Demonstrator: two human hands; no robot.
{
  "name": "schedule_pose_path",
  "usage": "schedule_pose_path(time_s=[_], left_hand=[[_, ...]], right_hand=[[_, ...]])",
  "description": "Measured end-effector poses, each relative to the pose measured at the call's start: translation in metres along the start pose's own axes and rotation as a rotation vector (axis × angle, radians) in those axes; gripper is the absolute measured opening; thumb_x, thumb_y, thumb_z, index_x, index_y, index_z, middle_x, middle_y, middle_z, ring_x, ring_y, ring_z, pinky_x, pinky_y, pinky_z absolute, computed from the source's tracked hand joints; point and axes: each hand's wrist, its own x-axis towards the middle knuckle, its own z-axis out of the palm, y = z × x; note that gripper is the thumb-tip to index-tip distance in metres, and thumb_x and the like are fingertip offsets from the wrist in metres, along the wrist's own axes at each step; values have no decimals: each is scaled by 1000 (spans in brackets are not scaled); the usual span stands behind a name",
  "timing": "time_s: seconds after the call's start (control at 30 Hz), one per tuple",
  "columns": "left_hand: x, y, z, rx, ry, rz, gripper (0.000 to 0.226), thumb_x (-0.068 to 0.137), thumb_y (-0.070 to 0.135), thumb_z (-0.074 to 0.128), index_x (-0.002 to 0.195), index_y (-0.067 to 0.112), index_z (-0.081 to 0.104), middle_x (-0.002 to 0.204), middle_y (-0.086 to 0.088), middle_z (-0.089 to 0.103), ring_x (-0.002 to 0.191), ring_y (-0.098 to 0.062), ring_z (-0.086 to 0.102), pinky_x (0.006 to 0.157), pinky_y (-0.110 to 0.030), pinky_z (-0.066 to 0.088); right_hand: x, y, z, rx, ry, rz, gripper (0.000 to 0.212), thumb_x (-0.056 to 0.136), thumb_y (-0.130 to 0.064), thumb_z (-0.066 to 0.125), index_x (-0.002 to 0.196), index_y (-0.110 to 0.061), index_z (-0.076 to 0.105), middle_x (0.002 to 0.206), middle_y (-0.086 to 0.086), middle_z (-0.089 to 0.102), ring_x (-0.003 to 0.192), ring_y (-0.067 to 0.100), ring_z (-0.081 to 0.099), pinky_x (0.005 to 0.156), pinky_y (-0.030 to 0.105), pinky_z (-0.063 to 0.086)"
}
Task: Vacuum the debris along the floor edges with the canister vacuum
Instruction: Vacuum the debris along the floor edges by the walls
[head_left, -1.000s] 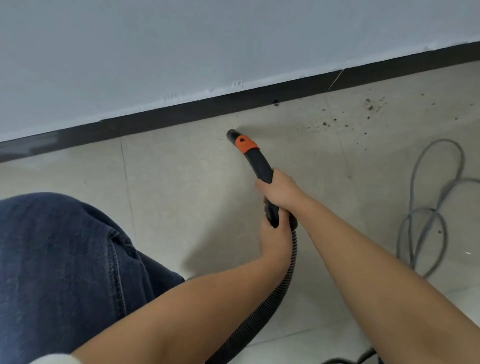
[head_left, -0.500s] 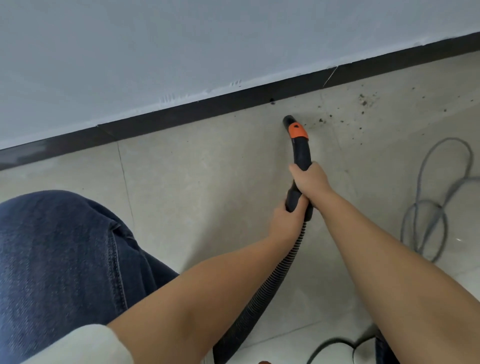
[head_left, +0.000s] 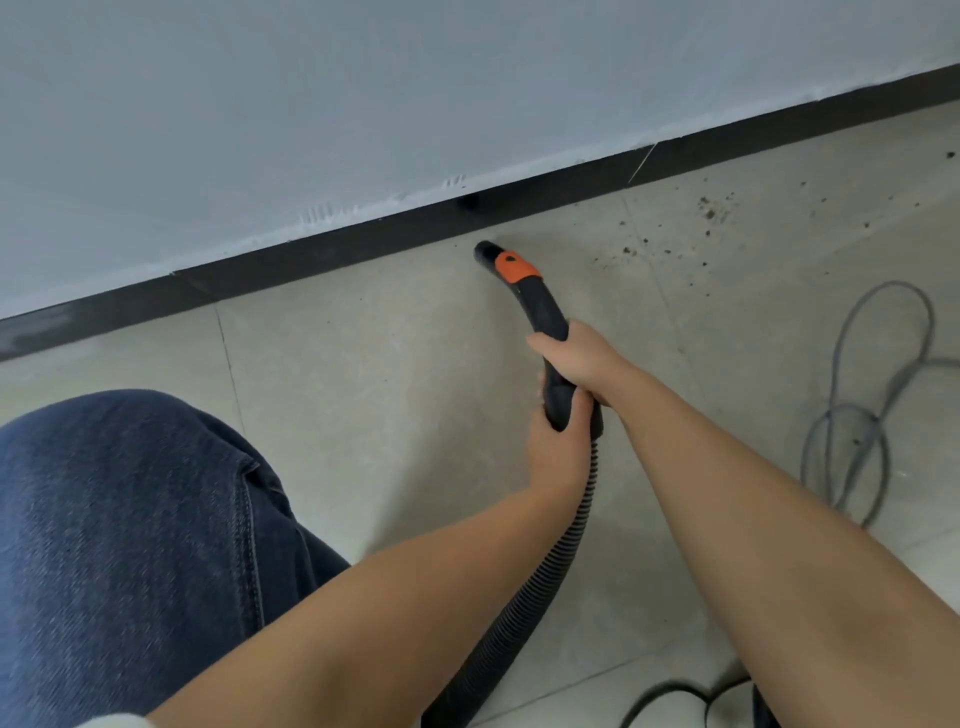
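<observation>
Black curved vacuum nozzle with orange collar (head_left: 524, 291): I have right hand (head_left: 582, 358) wrapped round its upper grip and left hand (head_left: 558, 452) clamped at the ribbed black hose (head_left: 550, 566) joint, steadying. Tip near dark baseboard (head_left: 363, 244); brown debris (head_left: 711, 210) lies rightward, unreached.

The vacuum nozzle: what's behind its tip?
Behind the nozzle runs the dark baseboard, carrying a black smudge, below the pale wall. The floor right under the tip is hidden.
</observation>
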Motion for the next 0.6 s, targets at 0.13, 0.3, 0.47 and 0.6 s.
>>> schedule_pose_path(time_s=[0.13, 0.3, 0.47, 0.6], left_hand=[[-6, -11, 26, 170, -194, -26, 45, 90, 54, 55, 122, 22, 57, 111, 3, 68, 100, -11, 64, 91, -34, 51], [-3, -12, 47, 345, -347, -37, 26, 91, 52, 53, 97, 27, 56, 87, 10, 62, 80, -6, 59, 77, -27, 50], [-3, -21, 51, 230, -275, -26, 29, 95, 43, 54, 115, 22, 54, 92, 14, 60, 81, 2, 57, 61, -10, 43], [-2, -22, 66, 215, -244, -12, 40, 95, 43, 54, 126, 19, 54, 102, 11, 63, 88, 0, 59, 65, -11, 42]], right_hand=[[-10, 38, -38, 121, 232, 100, 20, 87, -25, 57, 97, -8, 54, 78, 7, 58, 74, 27, 58, 61, 30, 44], [-18, 74, -66, 258, 418, 209, 30, 87, -26, 57, 110, -6, 55, 100, 16, 65, 91, 33, 64, 75, 37, 50], [-19, 63, -65, 222, 233, 143, 28, 89, -24, 57, 109, -5, 53, 86, 11, 63, 73, 25, 61, 64, 30, 48], [-17, 65, -75, 199, 224, 109, 19, 91, -22, 56, 102, -6, 51, 70, 2, 55, 60, 16, 53, 52, 27, 37]])
